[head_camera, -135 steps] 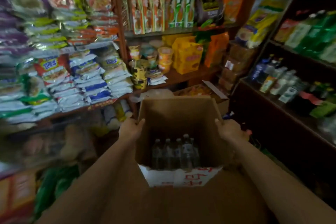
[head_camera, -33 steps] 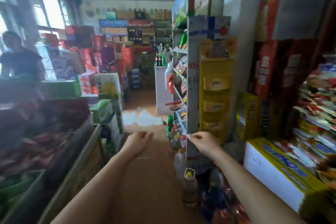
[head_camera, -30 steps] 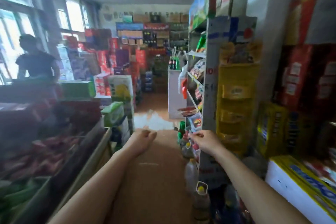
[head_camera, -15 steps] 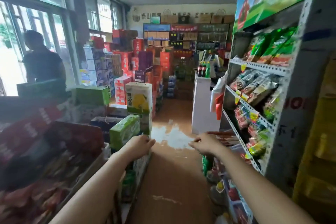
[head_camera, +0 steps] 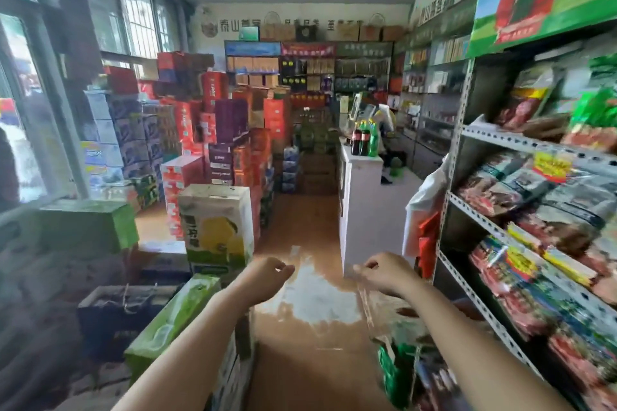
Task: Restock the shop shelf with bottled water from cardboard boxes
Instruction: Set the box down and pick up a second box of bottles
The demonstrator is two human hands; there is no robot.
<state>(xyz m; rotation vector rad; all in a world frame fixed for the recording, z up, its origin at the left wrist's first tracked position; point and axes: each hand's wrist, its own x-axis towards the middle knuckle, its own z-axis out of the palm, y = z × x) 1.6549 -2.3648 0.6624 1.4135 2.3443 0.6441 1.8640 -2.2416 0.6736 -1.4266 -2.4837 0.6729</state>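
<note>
Along the left edge the window (head_camera: 23,130) is blown out, and the figure beside it is cut to a dark sliver — nothing more can be made out. Below the window, the green carton (head_camera: 88,230) and the goods around it are smeared by motion blur; labels cannot be read. Stacked red and blue cartons (head_camera: 200,130) fill the middle left, with a lemon-print box (head_camera: 217,223) in front of them. The left hand (head_camera: 267,277) is held out over the brown floor (head_camera: 300,360), fingers loosely curled with the tips close together; nothing is visibly held. The right hand (head_camera: 384,272) is raised level with it, thumb and forefinger drawn near each other; whether something thin is pinched cannot be told. Between and beyond the hands a pale patch is seen on the floor. A white counter (head_camera: 360,203) carries soda bottles (head_camera: 364,140) at its far end. On the right the metal shelf (head_camera: 521,143) is cut off by the frame and its snack packets (head_camera: 534,190) are blurred.

Bottled water and its cardboard box are not seen in this view. Against 4.5 s ago, the open box of bottles gripped by both hands is gone — both hands are now free. Against 0.5 s ago, the view has swung further left and forward down the aisle, and the person by the window has slid almost out of frame.
</note>
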